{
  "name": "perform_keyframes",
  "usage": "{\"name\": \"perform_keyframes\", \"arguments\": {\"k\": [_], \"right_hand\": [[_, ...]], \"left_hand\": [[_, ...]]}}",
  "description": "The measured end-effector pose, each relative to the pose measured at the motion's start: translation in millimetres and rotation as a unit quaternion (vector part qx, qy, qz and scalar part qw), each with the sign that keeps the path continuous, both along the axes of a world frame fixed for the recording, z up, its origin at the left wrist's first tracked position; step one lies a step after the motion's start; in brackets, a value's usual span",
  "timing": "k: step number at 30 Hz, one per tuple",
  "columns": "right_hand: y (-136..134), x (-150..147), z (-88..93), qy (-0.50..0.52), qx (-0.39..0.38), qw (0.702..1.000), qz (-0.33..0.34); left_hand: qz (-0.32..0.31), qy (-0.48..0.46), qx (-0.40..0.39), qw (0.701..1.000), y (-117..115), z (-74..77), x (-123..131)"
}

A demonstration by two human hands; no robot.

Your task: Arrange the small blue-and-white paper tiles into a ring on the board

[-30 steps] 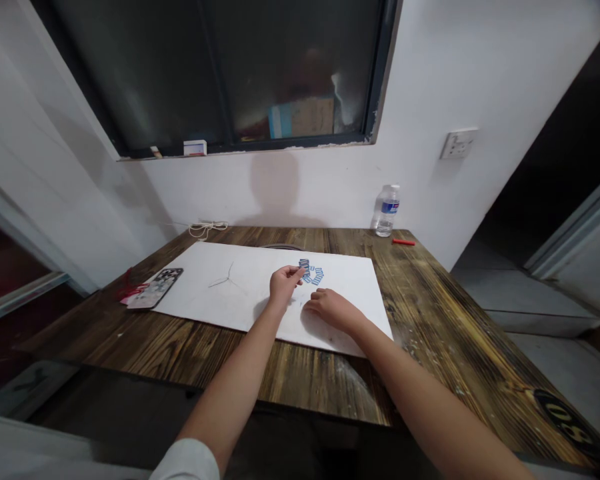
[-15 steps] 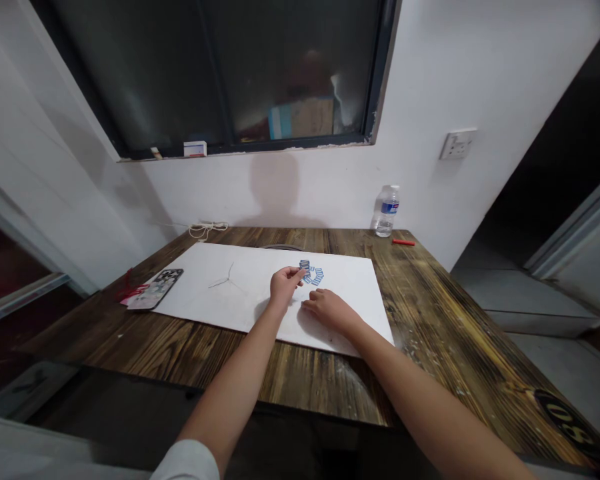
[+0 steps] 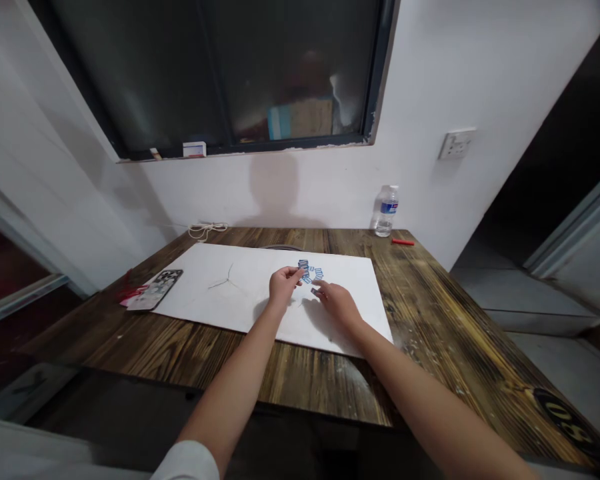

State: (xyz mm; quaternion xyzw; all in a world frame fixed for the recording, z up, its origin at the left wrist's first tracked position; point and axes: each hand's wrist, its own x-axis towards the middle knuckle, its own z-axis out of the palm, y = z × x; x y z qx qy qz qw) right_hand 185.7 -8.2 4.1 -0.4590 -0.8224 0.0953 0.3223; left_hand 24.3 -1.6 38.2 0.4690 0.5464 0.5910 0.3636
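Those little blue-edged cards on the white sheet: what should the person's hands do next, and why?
Probably the right hand should lay its small card beside the curved row of cards. Its fingertips seem to pinch that card just short of the row, while the left hand is busy with another card at the row's far end.

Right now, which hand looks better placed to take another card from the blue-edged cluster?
Probably the right hand: its fingers reach the near side of the small blue-edged cards, while the left hand is already pinching at the cluster's edge.
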Motion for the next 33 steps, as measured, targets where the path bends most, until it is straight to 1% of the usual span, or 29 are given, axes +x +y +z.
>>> {"name": "perform_keyframes", "arguments": {"k": [1,3,5,10,12,15,17,19,22,28,30,33], "right_hand": [[1,2,-1.8,0.071,-0.019,0.997,-0.007],[5,4,-4.6,0.193,-0.052,0.980,-0.001],[8,6,-6.2,0.266,-0.070,0.961,0.007],[16,7,-6.7,0.371,-0.097,0.924,-0.013],[17,7,-6.0,0.424,-0.124,0.897,-0.005],[16,5,-3.9,0.504,-0.177,0.845,0.025],[15,4,-2.5,0.528,-0.185,0.828,0.029],[14,4,-1.9,0.530,-0.175,0.830,0.020],[15,4,-3.2,0.515,-0.149,0.844,0.007],[14,3,-5.9,0.491,-0.117,0.863,-0.010],[13,2,-4.7,0.490,-0.117,0.864,-0.005],[10,1,-2.1,0.499,-0.127,0.857,0.009]], "left_hand": [[-0.001,-0.001,0.000,1.000,0,0.3,0],[-0.001,-0.001,0.000,1.000,-1,0.2,0],[-0.003,0.000,-0.002,1.000,0,-0.6,0],[-0.003,0.010,-0.011,1.000,3,-4.3,-1],[-0.007,0.013,-0.017,1.000,3,-5.4,-1],[-0.027,0.016,-0.030,0.999,3,-5.8,1],[-0.047,0.021,-0.042,0.998,2,-5.5,3],[-0.069,0.034,-0.050,0.996,0,-5.3,5],[-0.101,0.054,-0.049,0.992,-1,-5.4,7],[-0.167,0.078,-0.043,0.982,-2,-3.5,9],[-0.181,0.077,-0.034,0.980,-3,-2.2,9],[-0.182,0.073,-0.025,0.980,-5,-0.8,10]]}}
